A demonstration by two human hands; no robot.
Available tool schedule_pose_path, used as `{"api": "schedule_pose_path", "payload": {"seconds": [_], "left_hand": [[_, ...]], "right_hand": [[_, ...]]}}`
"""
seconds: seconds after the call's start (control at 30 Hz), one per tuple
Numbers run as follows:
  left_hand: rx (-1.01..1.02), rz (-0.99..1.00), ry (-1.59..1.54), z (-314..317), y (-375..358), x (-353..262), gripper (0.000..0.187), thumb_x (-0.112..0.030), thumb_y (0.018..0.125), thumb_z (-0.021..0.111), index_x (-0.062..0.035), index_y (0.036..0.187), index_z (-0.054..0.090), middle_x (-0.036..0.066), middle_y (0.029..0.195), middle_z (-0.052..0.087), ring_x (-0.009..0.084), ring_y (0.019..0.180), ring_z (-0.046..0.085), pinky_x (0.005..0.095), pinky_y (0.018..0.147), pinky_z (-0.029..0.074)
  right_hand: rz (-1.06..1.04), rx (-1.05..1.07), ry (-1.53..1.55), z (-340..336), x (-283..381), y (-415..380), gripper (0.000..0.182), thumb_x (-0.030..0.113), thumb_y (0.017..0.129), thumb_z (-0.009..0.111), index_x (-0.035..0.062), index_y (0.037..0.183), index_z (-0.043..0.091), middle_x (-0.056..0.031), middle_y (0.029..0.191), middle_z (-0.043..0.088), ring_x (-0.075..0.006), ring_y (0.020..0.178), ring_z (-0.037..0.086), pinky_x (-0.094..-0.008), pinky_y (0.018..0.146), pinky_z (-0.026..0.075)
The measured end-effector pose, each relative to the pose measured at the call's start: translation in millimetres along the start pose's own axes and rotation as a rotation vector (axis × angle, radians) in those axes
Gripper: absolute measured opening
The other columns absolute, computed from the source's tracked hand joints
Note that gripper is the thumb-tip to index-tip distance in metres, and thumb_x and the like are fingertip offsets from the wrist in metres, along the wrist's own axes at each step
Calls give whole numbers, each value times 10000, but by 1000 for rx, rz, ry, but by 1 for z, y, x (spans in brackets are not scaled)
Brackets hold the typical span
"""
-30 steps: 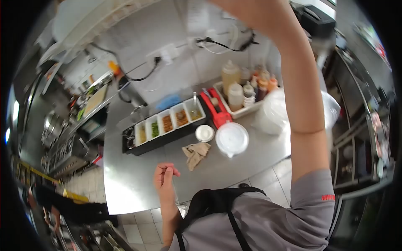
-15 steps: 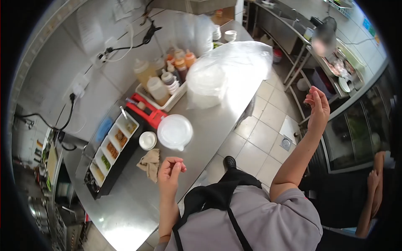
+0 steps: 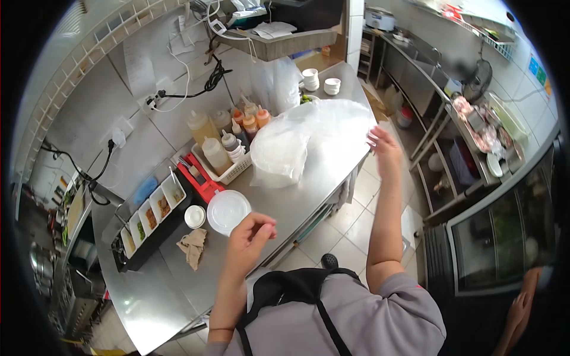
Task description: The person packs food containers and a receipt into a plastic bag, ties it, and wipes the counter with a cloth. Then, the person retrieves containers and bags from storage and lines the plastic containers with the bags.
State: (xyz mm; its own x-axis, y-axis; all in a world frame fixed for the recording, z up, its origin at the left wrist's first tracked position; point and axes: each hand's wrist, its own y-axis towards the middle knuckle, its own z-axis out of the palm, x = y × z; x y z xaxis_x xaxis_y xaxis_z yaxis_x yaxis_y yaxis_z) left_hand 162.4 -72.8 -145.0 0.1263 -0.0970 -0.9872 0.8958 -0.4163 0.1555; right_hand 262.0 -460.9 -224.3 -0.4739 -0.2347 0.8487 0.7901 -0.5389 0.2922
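Observation:
My left hand (image 3: 249,242) hovers by the counter's front edge with its fingers curled in, nothing showing in them. It overlaps a round white plastic lid (image 3: 229,209) in this view. My right hand (image 3: 386,153) is stretched forward, its fingers apart and a little smeared, right at the far edge of a large clear plastic bag (image 3: 341,124). The near end of the bag bulges around stacked round clear containers (image 3: 279,155). Beside the lid lie a small stack of white dishes (image 3: 195,216) and a crumpled beige cloth (image 3: 192,248).
On the steel counter (image 3: 148,311) stand a white basket of squeeze bottles (image 3: 234,169), a red device (image 3: 202,183) and a row of topping trays (image 3: 155,216). Small white bowls (image 3: 332,86) sit at the far end. Another person's forearms (image 3: 521,308) show at lower right, near a glass-door fridge (image 3: 499,231).
My right hand has come leftward and down to the bag's edge, its fingers spreading. My left hand is a little further right, now over the lid's edge. The view has shifted.

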Motion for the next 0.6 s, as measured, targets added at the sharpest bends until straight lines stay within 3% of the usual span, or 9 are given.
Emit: {"api": "schedule_pose_path", "payload": {"seconds": [0.07, 0.1, 0.17, 0.23, 0.37, 0.4, 0.5, 0.53, 0.6], "left_hand": [[22, -6, 47, 25, 29, 18, 231, -79, 862, 546, 1, 1067, 475, 58, 891, 549, 121, 784, 539, 249, 722, 445], [-69, 112, 178, 42, 47, 33, 327, -75, 848, 567, -2, 1130, 418, 68, 951, 531, 131, 816, 538, 254, 735, 446], [-229, 259, 369, 79, 73, 44, 464, -63, 829, 591, -7, 1211, 332, 81, 1030, 502, 143, 864, 536, 258, 758, 445], [-334, 328, 405, 105, 94, 46, 500, -60, 822, 594, -9, 1229, 308, 85, 1027, 495, 151, 861, 535, 258, 759, 444], [-419, 417, 227, 126, 115, 63, 424, -83, 828, 574, 1, 1197, 381, 89, 877, 531, 176, 733, 548, 269, 690, 455], [-420, 421, 279, 134, 111, 55, 401, -68, 836, 551, 6, 1193, 383, 92, 870, 526, 175, 729, 546, 270, 687, 454], [-414, 436, 308, 155, 107, 46, 313, -41, 864, 513, 12, 1152, 403, 76, 847, 502, 136, 734, 515, 259, 695, 447], [-403, 452, 312, 159, 108, 44, 304, -38, 869, 516, 13, 1145, 401, 58, 846, 493, 109, 743, 506, 242, 704, 447], [-356, 396, 286, 160, 106, 39, 288, -36, 880, 515, 9, 1141, 402, 34, 827, 479, 87, 737, 497, 231, 723, 449]], "right_hand": [[172, 189, -7, 25, -15, 10, 357, 104, 860, 485, 1, 1201, 507, -122, 1052, 602, -208, 844, 614, -302, 791, 481], [234, 277, -40, 55, 0, -2, 391, 101, 851, 478, 1, 1229, 484, -128, 1061, 600, -210, 841, 615, -298, 790, 481], [373, 695, 79, 80, 14, -14, 433, 87, 831, 477, 26, 1259, 461, -129, 1054, 602, -195, 813, 619, -297, 780, 481], [415, 916, -126, 98, 24, -20, 384, 110, 827, 521, 42, 1205, 517, -75, 948, 624, -142, 658, 600, -276, 655, 473], [-600, 924, -490, 121, 2, 14, 268, 56, 759, 565, 82, 1016, 636, -87, 853, 601, -228, 752, 585, -308, 663, 448], [-547, 916, -441, 131, -4, 22, 239, 77, 726, 583, 74, 957, 644, -116, 866, 591, -262, 814, 565, -331, 695, 447], [-447, 1162, -696, 159, -13, 27, 223, 70, 808, 530, 68, 1006, 633, -96, 944, 612, -203, 876, 570, -315, 778, 442], [-315, 1235, -508, 161, -50, 41, 237, 104, 826, 537, 80, 1048, 614, -84, 961, 614, -221, 897, 575, -323, 787, 450], [-511, 1300, -844, 171, -60, 45, 269, 124, 822, 555, 81, 1085, 595, -76, 995, 613, -230, 911, 577, -327, 790, 456]]}}
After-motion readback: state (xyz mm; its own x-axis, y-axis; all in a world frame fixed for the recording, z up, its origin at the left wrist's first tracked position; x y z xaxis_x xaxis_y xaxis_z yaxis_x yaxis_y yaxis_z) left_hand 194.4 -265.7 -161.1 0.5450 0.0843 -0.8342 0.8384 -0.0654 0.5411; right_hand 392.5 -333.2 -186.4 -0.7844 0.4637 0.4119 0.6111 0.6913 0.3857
